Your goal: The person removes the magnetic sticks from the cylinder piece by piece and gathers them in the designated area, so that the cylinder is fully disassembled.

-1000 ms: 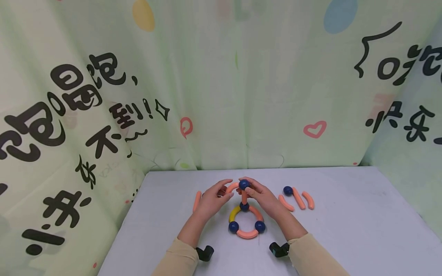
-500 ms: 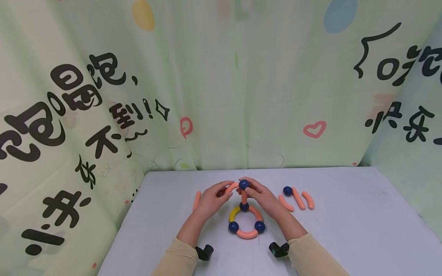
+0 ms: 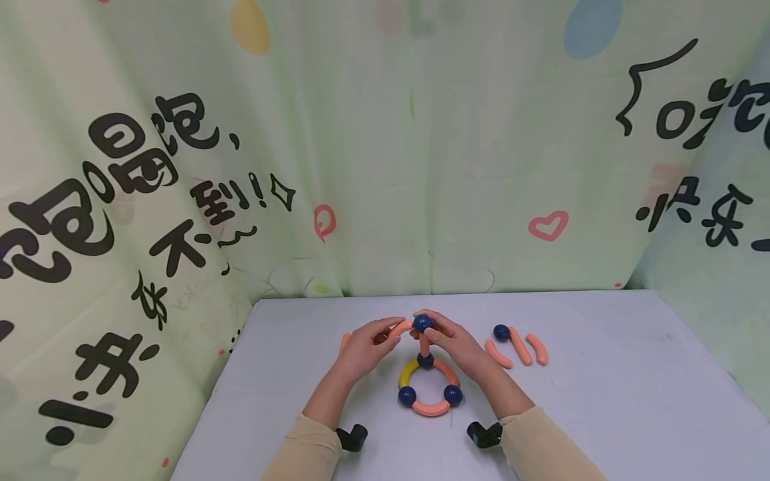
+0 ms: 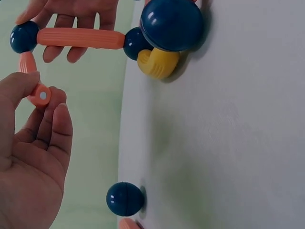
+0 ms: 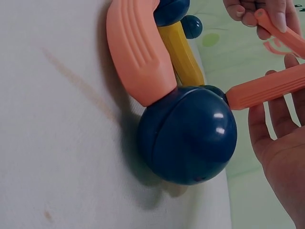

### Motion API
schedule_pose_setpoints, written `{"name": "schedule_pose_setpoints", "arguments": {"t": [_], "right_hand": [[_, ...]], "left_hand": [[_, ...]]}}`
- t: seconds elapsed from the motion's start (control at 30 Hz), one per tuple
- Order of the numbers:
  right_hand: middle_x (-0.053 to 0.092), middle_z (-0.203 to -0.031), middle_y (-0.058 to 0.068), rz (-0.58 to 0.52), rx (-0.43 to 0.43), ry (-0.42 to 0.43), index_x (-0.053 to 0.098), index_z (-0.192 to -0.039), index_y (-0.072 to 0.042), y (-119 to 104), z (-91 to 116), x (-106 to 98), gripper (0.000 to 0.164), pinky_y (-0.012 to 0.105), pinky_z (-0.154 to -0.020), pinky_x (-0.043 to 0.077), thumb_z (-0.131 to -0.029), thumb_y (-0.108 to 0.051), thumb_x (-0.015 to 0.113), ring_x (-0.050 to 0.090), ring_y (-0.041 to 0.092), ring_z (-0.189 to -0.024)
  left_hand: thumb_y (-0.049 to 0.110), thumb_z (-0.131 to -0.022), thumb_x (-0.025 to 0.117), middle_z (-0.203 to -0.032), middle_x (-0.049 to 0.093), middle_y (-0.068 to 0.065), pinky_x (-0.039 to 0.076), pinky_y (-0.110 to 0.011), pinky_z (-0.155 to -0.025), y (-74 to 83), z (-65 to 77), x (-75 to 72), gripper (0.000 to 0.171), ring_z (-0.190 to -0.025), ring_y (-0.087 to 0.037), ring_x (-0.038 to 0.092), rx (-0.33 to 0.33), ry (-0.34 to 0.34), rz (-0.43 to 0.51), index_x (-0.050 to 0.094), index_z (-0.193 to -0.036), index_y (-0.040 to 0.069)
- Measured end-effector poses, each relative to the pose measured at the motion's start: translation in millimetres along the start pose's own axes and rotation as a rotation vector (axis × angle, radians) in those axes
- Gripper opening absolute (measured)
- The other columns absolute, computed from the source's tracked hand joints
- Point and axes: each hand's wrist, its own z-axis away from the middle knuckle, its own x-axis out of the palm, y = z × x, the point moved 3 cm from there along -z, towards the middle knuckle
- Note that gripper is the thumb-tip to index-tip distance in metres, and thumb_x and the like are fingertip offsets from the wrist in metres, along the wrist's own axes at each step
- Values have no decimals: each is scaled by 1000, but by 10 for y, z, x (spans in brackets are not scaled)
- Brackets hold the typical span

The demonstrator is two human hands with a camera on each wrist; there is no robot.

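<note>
Currently, left hand point(image 3: 363, 349) pinching curved orange stick point(image 3: 401, 328) — pale dot point(image 4: 43, 95) on end; right hand point(image 3: 452, 339) gripping glossy blue ball point(image 3: 422, 323) — straight ribbed stick point(image 4: 81, 37) below, meeting orange-yellow ring point(image 3: 430, 409).

The curtain point(image 3: 373, 133) bears black Chinese characters point(image 3: 174, 247), "不到!" at left and, apparently, "快乐" at right across a fold.

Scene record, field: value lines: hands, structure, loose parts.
left hand: pinches curved salmon rod
right hand: holds upper blue ball
post: straight salmon rod between upper blue ball and rear ball
ring balls (blue): rear ball, left ball, right ball
ring rods: yellow arc, right salmon arc, front salmon arc
loose at right: spare blue ball, straight spare rod, inner curved rod, outer curved rod
partly hidden: salmon rod beyond left hand
</note>
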Motion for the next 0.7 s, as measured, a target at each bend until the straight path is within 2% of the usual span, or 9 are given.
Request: {"name": "schedule_pose_setpoints", "arguments": {"t": [0.33, 0.53, 0.7], "right_hand": [[66, -130, 7, 7, -12, -13, 47, -143, -32, -42, 9, 30, 43, 56, -115, 34, -102, -45, 50, 57, 25, -129], [65, -131, 8, -4, -7, -11, 47, -143, -31, -42, 9, 34, 44, 55, -115, 34, -102, -45, 50, 57, 25, -129], [65, -131, 11, -16, -2, -9, 46, -144, -29, -27, 5, 28, 45, 58, -115, 33, -102, -44, 50, 57, 27, -129]], "left_hand": [[37, -93, 68, -102, 65, 6, 50, -28, -68, -85, 15, -97, 42, -88, -18, 58, -75, 60, 16, 59, -134, 39], [41, -91, 69, -98, 65, 4, 50, -28, -66, -175, 46, -165, 46, -84, -17, 60, -110, 92, 15, 57, -136, 39], [45, -89, 70, -100, 65, 5, 51, -28, -70, -275, 84, -215, 44, -85, -16, 62, -129, 116, 34, 59, -132, 43]]}}
